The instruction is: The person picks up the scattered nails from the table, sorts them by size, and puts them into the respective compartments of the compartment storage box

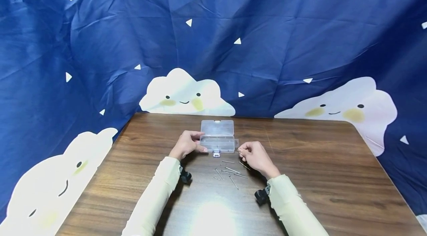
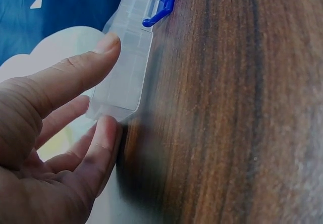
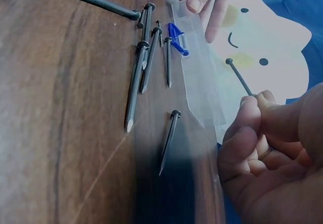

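Observation:
A clear plastic compartment box [image 1: 217, 144] stands on the table, its lid [image 1: 217, 128] tipped back and a blue latch [image 2: 162, 6] at the front. At its left end, my left hand [image 1: 187, 144] holds the box, with the thumb [image 2: 83, 67] along the front and the fingers by the end wall. Just right of the box, my right hand [image 1: 255, 156] pinches a nail [image 3: 239, 76] between thumb and forefinger; its head points away from the fingertips. Several loose nails [image 1: 232, 170] of different sizes lie in front of the box. What the compartments contain is too small to tell.
The brown wooden table [image 1: 317, 176] has its far edge close behind the box. A blue cloth [image 1: 213, 36] with white clouds hangs around the table. Black camera mounts sit on both wrists, and light glares off the near tabletop.

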A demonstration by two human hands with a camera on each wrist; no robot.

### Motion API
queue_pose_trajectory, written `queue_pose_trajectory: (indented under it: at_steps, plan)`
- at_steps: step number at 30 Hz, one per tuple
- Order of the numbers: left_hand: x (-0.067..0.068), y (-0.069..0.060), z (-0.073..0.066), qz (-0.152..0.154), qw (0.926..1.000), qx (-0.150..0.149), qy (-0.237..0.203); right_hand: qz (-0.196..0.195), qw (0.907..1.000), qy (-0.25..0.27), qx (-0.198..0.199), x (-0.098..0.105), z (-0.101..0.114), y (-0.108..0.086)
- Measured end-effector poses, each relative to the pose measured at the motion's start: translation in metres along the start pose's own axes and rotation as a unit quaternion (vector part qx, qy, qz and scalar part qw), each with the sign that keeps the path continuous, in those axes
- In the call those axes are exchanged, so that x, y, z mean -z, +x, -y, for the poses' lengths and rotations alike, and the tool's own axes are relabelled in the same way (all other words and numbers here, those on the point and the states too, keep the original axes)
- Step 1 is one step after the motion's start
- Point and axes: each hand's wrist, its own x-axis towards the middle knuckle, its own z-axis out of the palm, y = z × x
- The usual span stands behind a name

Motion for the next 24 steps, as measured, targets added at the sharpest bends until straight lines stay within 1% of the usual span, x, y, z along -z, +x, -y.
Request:
queue_pose_trajectory:
  at_steps: [5, 10, 15, 19, 24]
  plan:
    - [0.001, 0.001, -0.001, -0.004, 0.9992, 0.002, 0.039, 0.003, 1.0, 0.007, 0.002, -0.004, -0.001, 0.01]
    - [0.002, 0.002, -0.007, -0.008, 0.9972, 0.003, 0.074, 0.001, 1.0, 0.0, -0.001, -0.007, -0.001, 0.021]
    - [0.002, 0.002, -0.011, -0.007, 0.9963, 0.006, 0.086, 0.001, 0.9997, -0.022, 0.006, -0.01, 0.003, 0.03]
    - [0.002, 0.002, -0.011, -0.007, 0.9959, 0.009, 0.09, -0.004, 0.9989, -0.043, 0.019, -0.014, 0.006, 0.034]
    - [0.002, 0.003, -0.011, -0.009, 0.9955, 0.013, 0.093, -0.011, 0.9971, -0.072, 0.02, -0.017, 0.011, 0.036]
